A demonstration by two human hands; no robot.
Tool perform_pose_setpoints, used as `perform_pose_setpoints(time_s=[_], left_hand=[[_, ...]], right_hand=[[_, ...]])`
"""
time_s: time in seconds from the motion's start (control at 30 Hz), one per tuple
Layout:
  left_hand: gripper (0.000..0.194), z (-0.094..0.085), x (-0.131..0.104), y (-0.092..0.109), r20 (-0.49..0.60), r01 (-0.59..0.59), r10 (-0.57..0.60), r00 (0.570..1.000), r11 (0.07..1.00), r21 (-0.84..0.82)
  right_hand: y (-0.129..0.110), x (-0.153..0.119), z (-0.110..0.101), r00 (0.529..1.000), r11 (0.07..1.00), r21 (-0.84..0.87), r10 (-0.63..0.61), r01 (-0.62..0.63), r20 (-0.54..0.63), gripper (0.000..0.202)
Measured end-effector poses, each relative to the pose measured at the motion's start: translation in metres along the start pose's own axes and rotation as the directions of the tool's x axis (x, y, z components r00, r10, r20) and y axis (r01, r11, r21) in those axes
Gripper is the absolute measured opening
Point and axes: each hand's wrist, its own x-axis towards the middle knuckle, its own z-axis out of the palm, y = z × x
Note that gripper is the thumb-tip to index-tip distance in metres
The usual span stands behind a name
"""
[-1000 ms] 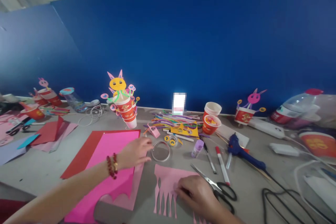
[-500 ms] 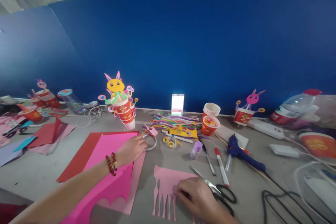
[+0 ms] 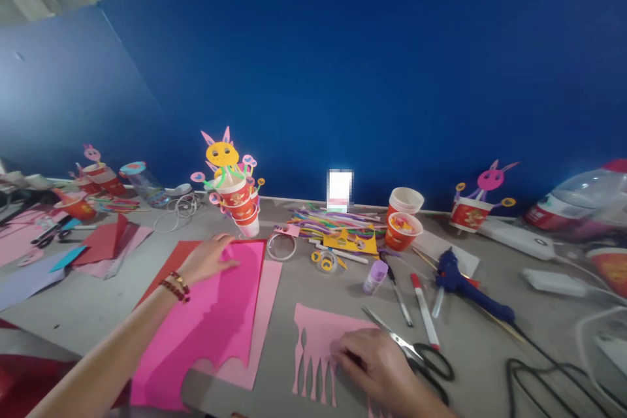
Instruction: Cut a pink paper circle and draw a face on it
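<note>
My left hand (image 3: 210,258), with a beaded bracelet on its wrist, hovers over or rests on the bright pink sheet (image 3: 220,313); its fingers are apart and hold nothing. Beneath that sheet show a red sheet (image 3: 164,274) and a light pink sheet (image 3: 262,313). My right hand (image 3: 369,359) lies with curled fingers on a light pink paper piece (image 3: 313,323) cut into narrow strips. Anything inside those fingers is hidden. Beside it lie scissors (image 3: 404,345), blades partly apart. A white ring (image 3: 281,247) and a small pink scrap (image 3: 290,230) lie beyond the sheets.
Behind stand a stacked-cup figure (image 3: 240,209), pipe cleaners (image 3: 313,222) and paper cups (image 3: 404,232). On the right are a glue stick (image 3: 375,276), a red marker (image 3: 424,310), a blue glue gun (image 3: 473,290) and its black cable (image 3: 531,372). A blue wall (image 3: 343,78) closes the back.
My left hand has moved left, away from the white ring and pink scrap, onto the bright pink sheet, and its fingers have spread. My right hand stays on the cut paper. The view has shifted slightly.
</note>
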Motion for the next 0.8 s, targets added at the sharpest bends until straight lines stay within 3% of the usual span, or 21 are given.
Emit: perform_pose_setpoints(time_s=[0.1,0.23,0.47,0.6,0.7,0.8], left_hand=[[0.055,-0.008,-0.002,-0.034,0.115,0.039,-0.039,0.993,0.999,0.005],[0.055,-0.006,0.008,-0.050,0.218,0.037,-0.032,0.976,0.999,-0.021],[0.048,-0.008,0.029,-0.048,0.315,-0.011,0.027,0.949,0.999,-0.051],[0.045,-0.014,0.033,-0.044,0.305,-0.019,0.037,0.952,0.998,-0.062],[0.036,-0.026,0.028,-0.038,0.261,-0.028,0.048,0.964,0.996,-0.079],[0.027,-0.048,0.012,-0.026,0.236,-0.029,0.055,0.970,0.993,-0.113]], right_hand=[[-0.001,0.001,-0.001,1.000,1.000,-0.008,0.013,-0.012,0.014,0.028],[-0.001,0.002,-0.001,0.999,0.999,-0.029,0.034,-0.033,0.034,0.030],[-0.002,0.002,-0.002,0.997,0.998,-0.032,0.052,-0.051,0.057,0.029],[-0.002,0.002,-0.002,0.997,0.998,-0.036,0.061,-0.059,0.055,0.028],[-0.002,0.002,-0.002,0.998,0.998,-0.028,0.053,-0.052,0.046,0.027],[-0.001,0.003,-0.001,0.998,0.998,-0.021,0.060,-0.059,0.036,0.026]])
